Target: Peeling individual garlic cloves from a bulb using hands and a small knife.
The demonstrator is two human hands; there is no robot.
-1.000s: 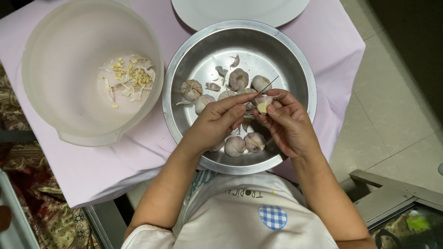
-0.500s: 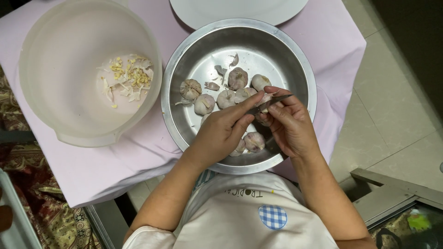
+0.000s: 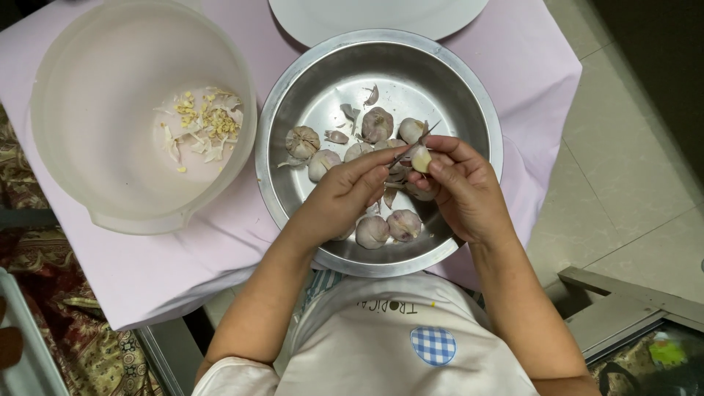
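With the right hand (image 3: 462, 194) pinching a garlic clove (image 3: 420, 158) at the steel bowl's (image 3: 293, 110) 3 o'clock, the knife (image 3: 414, 143) gripped in the left hand (image 3: 345, 198) could slip off the skin and nick a fingertip.

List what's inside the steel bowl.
The steel bowl holds whole garlic bulbs, loose cloves and papery skin scraps. Both hands cover part of it, hiding whatever lies beneath.

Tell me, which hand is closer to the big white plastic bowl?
Left. The left hand is over the metal bowl on the side by the white plastic bowl; the right hand is farther away.
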